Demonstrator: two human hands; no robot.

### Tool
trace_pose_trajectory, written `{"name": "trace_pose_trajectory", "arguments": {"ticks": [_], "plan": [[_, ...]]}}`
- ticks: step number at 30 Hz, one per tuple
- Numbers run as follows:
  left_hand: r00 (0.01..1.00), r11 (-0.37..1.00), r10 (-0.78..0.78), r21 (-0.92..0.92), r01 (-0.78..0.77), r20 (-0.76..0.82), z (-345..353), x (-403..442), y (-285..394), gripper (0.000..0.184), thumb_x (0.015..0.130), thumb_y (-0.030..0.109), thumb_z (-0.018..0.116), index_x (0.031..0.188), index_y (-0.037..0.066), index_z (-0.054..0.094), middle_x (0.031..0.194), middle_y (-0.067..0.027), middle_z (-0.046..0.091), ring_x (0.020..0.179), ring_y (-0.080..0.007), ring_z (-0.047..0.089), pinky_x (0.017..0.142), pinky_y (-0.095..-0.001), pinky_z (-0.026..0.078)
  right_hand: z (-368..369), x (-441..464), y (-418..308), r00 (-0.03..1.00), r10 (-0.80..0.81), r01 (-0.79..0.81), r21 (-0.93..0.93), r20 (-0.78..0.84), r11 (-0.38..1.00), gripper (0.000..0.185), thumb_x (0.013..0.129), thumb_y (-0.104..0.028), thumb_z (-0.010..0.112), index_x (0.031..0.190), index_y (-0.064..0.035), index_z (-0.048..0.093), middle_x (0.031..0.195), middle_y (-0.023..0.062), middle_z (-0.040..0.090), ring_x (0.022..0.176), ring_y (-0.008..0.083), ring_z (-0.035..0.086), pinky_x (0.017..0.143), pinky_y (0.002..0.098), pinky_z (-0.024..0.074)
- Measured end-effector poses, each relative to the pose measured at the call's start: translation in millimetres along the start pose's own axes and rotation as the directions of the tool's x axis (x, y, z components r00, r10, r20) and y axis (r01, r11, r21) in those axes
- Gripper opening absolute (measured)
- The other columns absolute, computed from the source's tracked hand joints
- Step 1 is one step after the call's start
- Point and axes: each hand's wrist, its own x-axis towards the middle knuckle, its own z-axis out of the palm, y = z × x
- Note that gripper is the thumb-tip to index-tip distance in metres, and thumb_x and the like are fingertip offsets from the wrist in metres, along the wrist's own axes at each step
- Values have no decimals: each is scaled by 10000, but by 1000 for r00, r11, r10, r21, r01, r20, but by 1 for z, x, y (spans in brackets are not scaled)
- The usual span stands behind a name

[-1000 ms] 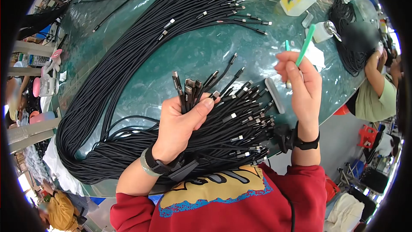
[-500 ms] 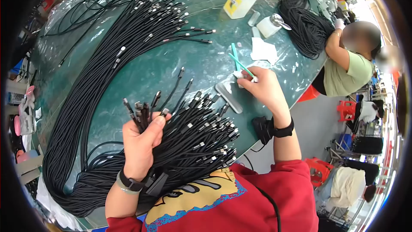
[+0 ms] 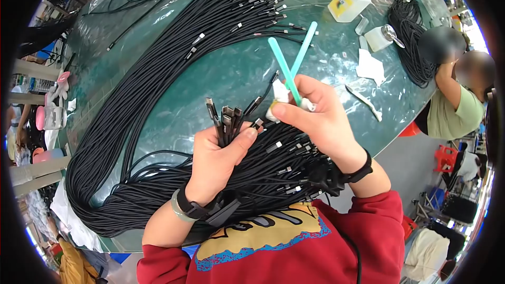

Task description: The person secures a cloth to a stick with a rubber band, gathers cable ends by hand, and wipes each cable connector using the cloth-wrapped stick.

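My left hand (image 3: 218, 158) is closed around a small bunch of black cables (image 3: 227, 123), their metal-tipped connectors pointing up past the thumb. Close beside it, my right hand (image 3: 323, 115) pinches a white wad (image 3: 279, 100) that looks like cloth or tissue, along with two turquoise sticks (image 3: 284, 66) that cross in a V. The wad is just right of the held connectors; whether it touches one I cannot tell. Under both hands lies a thick bundle of black cables (image 3: 286, 165) with many connector ends, partly hidden by my hands.
The long cable bundle (image 3: 142, 79) curves across the green table (image 3: 210, 81). At the back right stand a yellow-labelled bottle (image 3: 347, 4) and a smaller jar (image 3: 380, 39), near white paper (image 3: 370, 67) and a narrow pale strip (image 3: 364, 101). A co-worker (image 3: 455, 108) sits at the right edge.
My right hand has come from the tabletop at right over to the left hand, carrying the white wad and turquoise sticks. My left hand keeps its cables. The view has shifted left.
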Motion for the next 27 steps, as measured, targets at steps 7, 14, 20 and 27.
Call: {"name": "trace_pose_trajectory", "arguments": {"ticks": [7,14,20,27], "plan": [[1000,1000,2,0,-2,25,-3,0,-3,122,801,76,571,865,-21,609,569,64,454,468,2,328,409,-170,233,11,3,10,997,-36,43,-114,62,993,131,762,-85,620,841,-24,535,746,-27,543,678,24,472,616,168,379],[1000,1000,-17,-20,17,8,-2,0,-1,109,791,60,569,835,-37,590,576,9,500,434,-23,330,394,-180,233,13,3,10,998,-53,54,-41,13,998,139,766,-90,620,843,-15,532,739,-23,538,682,29,459,610,177,371],[999,999,-25,-28,24,-25,0,1,-1,107,791,57,564,838,-37,588,608,-10,527,431,-24,332,392,-177,241,10,5,15,998,-55,53,-70,-17,996,139,766,-91,620,842,-14,532,740,-21,540,682,31,455,612,185,369],[999,999,-41,-28,41,-8,-2,1,-1,102,791,54,560,838,-33,587,644,-27,550,429,-23,336,390,-175,246,11,3,12,998,-53,53,-20,18,998,136,767,-97,620,838,-16,537,742,-17,543,687,32,461,625,189,374]]}}
